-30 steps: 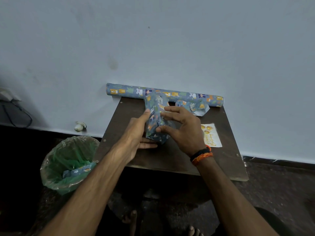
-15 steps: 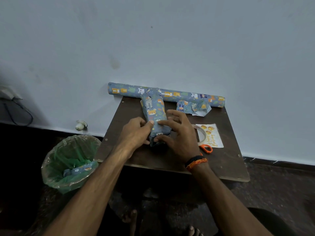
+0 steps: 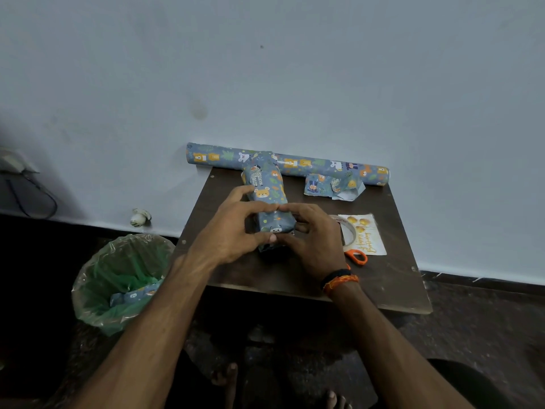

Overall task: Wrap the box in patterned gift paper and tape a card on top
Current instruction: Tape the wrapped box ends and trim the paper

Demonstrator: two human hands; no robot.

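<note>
Lying lengthwise at centre frame on the counter (image 3: 392,278), far end touching the roll (image 3: 287,163) along the wall: the box (image 3: 267,190), already sheathed in patterned paper. Gripping its near end from both sides: left hand (image 3: 233,231) and right hand (image 3: 312,240), fingers curled round the paper there, fingertips meeting over the top and thumbs pinching the loose flap at the near face. Probably closing this end of the wrap. Doing it well: pressing the side flaps flat against the box first, creasing each fold sharply along the edge, then drawing the last flap up taut before taping, keeping one hand pinning the fold while the other is reaching for tape. Waiting just right of the right hand: tape (image 3: 348,231), card (image 3: 365,234) partly under it, orange scissors (image 3: 356,257) below. Sitting upper right, beside the roll: an offcut (image 3: 333,185). Standing lower left on the floor: a bin (image 3: 118,278) holding a paper scrap. Risking a baggy corner or torn paper if pulled too hard.
</note>
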